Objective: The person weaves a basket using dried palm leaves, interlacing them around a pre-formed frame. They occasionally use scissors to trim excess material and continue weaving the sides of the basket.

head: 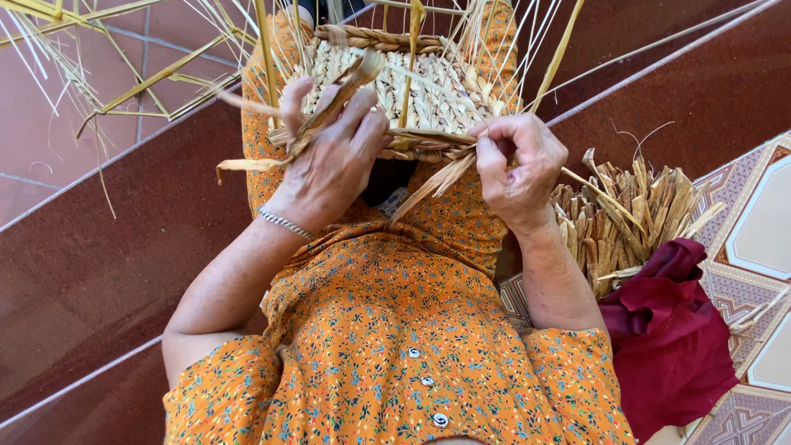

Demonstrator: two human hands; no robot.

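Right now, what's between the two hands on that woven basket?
In the head view, the basket's braided rim runs between the left hand and the right hand, with loose straw strands fanning down from the right hand's grip.

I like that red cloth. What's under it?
The red cloth lies over the near end of a bundle of dry straw strips, beside the patterned floor tiles. The bundle's covered end, and anything else beneath the cloth, is hidden.

no packages, no labels, no signs, no screens anywhere in view
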